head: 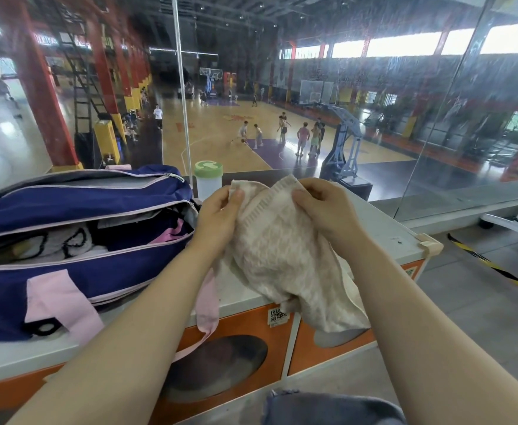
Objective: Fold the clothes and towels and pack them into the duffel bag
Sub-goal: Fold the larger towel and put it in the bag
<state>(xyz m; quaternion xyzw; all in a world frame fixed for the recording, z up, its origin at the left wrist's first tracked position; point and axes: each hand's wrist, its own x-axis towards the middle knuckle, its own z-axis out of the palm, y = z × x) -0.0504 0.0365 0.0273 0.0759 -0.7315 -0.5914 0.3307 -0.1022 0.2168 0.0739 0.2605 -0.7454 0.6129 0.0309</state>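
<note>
Bright daylight floods in from blown-out windows (pixel 404 44) far right. Glass (pixel 374 87) ahead carries hazy glare and reflections. Wide-angle distortion bends the edges; near arms look soft.

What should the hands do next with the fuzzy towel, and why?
Probably bring the two pinched corners together to fold it in half. The left hand and right hand hold the beige towel crumpled, and the duffel bag sits open.

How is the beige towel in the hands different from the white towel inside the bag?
The beige towel is plain, held up by both hands, unpacked. The white towel carries black markings and already lies inside the open duffel bag, untouched by the left hand or right hand. Both look like soft fabric.
</note>
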